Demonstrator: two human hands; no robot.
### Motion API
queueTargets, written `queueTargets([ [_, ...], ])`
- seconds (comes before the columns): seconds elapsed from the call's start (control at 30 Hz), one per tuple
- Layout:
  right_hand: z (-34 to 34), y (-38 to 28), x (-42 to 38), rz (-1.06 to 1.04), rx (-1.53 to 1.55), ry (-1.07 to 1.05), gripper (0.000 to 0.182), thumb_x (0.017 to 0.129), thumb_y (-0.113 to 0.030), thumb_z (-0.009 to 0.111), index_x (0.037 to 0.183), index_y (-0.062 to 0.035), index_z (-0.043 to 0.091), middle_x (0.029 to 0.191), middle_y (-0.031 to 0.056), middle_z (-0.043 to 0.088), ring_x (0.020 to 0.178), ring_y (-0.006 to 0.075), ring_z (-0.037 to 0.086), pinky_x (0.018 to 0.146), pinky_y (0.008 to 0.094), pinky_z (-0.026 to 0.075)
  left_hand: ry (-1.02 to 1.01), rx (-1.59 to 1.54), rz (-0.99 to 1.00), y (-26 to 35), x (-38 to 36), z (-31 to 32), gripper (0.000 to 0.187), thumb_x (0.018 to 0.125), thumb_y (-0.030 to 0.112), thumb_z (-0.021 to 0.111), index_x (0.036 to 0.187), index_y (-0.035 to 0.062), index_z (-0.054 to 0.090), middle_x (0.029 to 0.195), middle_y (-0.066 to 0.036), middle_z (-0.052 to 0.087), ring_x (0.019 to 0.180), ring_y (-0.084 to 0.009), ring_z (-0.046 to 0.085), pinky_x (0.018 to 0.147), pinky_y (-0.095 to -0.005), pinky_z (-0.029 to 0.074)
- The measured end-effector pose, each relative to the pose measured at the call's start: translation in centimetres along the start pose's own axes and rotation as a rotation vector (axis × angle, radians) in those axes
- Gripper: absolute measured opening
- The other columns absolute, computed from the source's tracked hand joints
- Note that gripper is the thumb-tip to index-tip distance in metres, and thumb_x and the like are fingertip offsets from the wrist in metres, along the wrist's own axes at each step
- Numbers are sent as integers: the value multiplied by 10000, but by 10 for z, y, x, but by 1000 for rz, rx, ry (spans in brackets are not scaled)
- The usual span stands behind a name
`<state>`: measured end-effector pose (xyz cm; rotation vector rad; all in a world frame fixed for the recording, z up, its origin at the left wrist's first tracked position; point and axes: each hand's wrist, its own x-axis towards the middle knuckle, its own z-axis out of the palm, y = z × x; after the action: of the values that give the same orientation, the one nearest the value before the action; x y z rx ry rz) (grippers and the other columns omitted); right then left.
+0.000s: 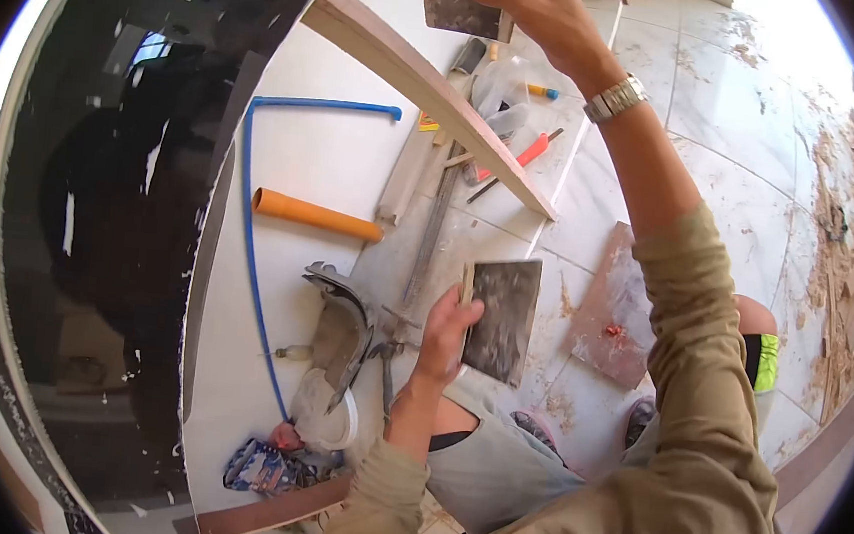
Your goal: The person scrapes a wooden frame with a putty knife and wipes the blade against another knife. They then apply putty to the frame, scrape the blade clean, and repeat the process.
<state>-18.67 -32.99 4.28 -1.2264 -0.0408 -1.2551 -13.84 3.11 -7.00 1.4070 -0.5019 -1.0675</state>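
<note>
My left hand (444,341) is closed around the edge handle of a broad, flat putty knife (503,318). Its rectangular metal blade is smeared grey and faces up toward me. At the top of the view, my right hand (540,5), below a metal wristwatch (616,98), grips a second putty knife (463,4) with a similar stained blade, partly cut off by the frame. This one is held near the upper end of a wooden bar (431,92). A large glossy black panel (118,243) stands to my left, with white marks on it and reflections in it.
An orange pipe (319,215), a blue tube (253,243), a grey curved piece (342,326) and a hammer (387,374) lie left of my hands. A dusty board (607,331) rests on the tiled floor (716,169), with wood shavings (838,269) at the right.
</note>
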Motion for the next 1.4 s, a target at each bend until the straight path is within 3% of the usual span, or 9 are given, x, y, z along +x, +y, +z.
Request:
queueTargets([
  [0.1,7,15,9,22,49,61,86,868,-18,683,896,49,730,869,51,739,764,87,663,688,227,527,2,222,100,-16,-35,-43,360,940,133,608,1273,-4,599,1120,-31,675,1035,-112,601,952,-259,446],
  [0.2,7,21,13,-183,152,56,92,863,-3,658,894,47,728,880,48,739,774,94,665,700,233,528,155,49,94,3,-44,-51,305,933,122,619,1211,-2,614,1080,-13,662,968,-87,581,907,-245,438],
  [0.33,35,-4,5,-370,95,110,162,902,-9,601,964,53,738,868,44,737,751,88,647,686,225,517,149,206,154,51,-62,-39,236,937,121,611,1146,12,633,1003,21,634,885,-52,530,823,-217,415],
  [0.37,23,19,9,-279,-17,65,226,895,-17,622,1092,14,729,990,36,731,835,111,627,746,283,489,147,300,166,58,-61,-37,225,939,125,610,1135,16,636,983,29,624,872,-48,520,804,-215,409],
  [0.47,31,12,2,-461,-187,171,178,894,-136,694,1030,-33,745,850,117,720,727,144,627,692,313,496,168,461,165,63,-47,-26,192,943,140,610,1093,23,637,927,54,588,838,-38,483,750,-211,389],
  [0.6,39,23,2,-340,-97,22,180,955,-101,650,1070,18,720,908,-10,723,836,51,584,795,233,490,292,545,145,39,-14,-12,165,932,180,627,976,22,613,817,56,532,761,-51,431,669,-239,376],
  [0.77,55,23,3,-385,21,-40,259,924,-99,633,1157,-58,740,962,120,732,842,191,640,787,300,505,331,883,126,14,7,-21,206,914,207,647,933,6,606,751,-5,547,717,-87,451,644,-293,411],
  [0.97,54,19,0,-364,-35,-99,237,953,-103,674,1166,-11,718,1032,80,761,916,117,659,864,279,515,312,961,75,16,15,-12,233,913,217,647,1003,4,623,793,-40,605,746,-111,502,688,-312,450],
  [1.4,48,16,10,-311,-229,-255,324,888,-45,622,1199,-10,704,1095,112,750,947,139,657,911,300,511,279,959,87,11,11,-25,265,904,255,647,992,6,617,745,-68,582,715,-149,501,682,-332,448],
])
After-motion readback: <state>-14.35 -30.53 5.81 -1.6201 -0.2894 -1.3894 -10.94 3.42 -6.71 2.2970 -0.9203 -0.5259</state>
